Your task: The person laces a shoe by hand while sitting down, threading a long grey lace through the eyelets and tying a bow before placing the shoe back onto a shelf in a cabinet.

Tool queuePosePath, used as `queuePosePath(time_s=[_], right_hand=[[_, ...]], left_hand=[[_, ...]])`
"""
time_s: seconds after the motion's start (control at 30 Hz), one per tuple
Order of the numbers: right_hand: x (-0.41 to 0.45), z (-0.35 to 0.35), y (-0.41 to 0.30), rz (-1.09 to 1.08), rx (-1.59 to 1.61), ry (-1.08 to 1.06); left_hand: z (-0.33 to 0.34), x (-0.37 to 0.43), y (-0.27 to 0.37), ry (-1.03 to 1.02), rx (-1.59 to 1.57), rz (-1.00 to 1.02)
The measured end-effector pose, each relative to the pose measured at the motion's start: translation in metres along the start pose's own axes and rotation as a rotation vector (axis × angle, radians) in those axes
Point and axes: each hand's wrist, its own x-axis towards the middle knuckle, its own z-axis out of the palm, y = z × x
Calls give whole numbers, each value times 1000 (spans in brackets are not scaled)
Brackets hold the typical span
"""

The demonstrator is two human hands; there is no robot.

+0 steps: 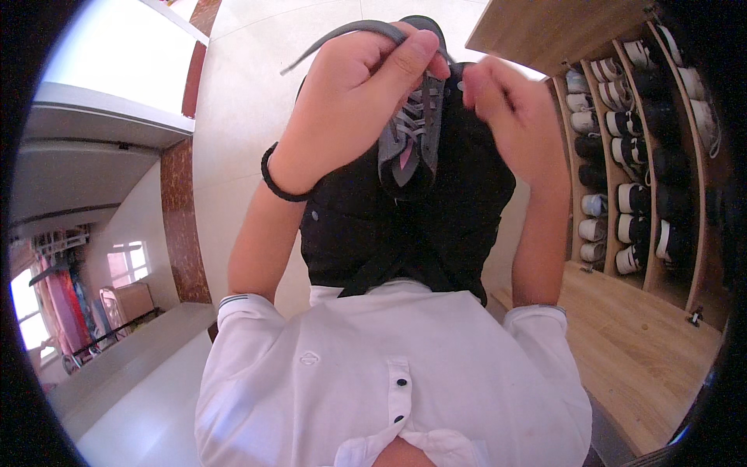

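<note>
A dark grey sneaker [435, 128] with a pink patch inside rests on the black trousers of my lap, its opening towards me and its toe pointing away. Grey laces [413, 119] cross over its tongue. My left hand [362, 99], with a black braided band at the wrist, is above the shoe's front and pinches a flat grey shoelace [356, 26]; the lace's tipped end hangs out to the left. My right hand [505, 108] is just right of the shoe, blurred, with its fingers curled. Whether it holds a lace cannot be made out.
On the right stands an open wooden shoe cabinet [595, 175] with several rows of shoes; one door [642, 344] lies low beside me, another [525, 29] juts out at the top. A grey panel [87, 169] and a clothes rack [111, 338] are at left.
</note>
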Motion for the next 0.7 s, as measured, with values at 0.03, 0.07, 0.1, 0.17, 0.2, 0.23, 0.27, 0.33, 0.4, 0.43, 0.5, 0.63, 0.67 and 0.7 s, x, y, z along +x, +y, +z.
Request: queuePosePath(time_s=[0.03, 0.07, 0.1, 0.17, 0.2, 0.23, 0.27, 0.33, 0.4, 0.43, 0.5, 0.63, 0.67, 0.7], right_hand=[[-7, 4, 1, -24, -28, -19], [-13, 8, -1, -25, 23, -45], [-14, 13, 1, -23, 24, -44], [-13, 25, 5, -187, -123, 2], [-9, 31, 9, -204, -217, 78], [-6, 35, 8, -204, -216, 80], [-4, 39, 6, -125, -235, 153], [-3, 40, 6, -49, -252, 227], [-7, 42, 14, 44, 138, 57], [-10, 41, 16, 42, 140, 55], [-21, 36, 22, 206, 405, 119], [-51, 14, 53, 187, 365, 360], [-61, 5, 62, 201, 361, 496], [-81, -18, 89, 214, 311, 544]], left_hand=[[-1, 0, -1, 18, 6, 16], [-1, -1, -1, 36, 11, 31], [0, -2, 0, 33, 11, 30], [4, -5, 3, 56, 60, 49], [5, -6, 3, 54, 61, 49], [7, -6, 3, 48, 93, 74], [8, -7, 3, 42, 125, 100], [6, -6, 6, 64, 74, 71], [-1, -6, 4, 89, 22, 40], [-8, -8, -2, 83, 29, 40], [-12, -10, -15, 77, 35, 37], [-21, -21, -44, 347, -194, -93], [-36, -28, -53, 370, -119, -192], [-52, -35, -63, 383, -46, -290]])
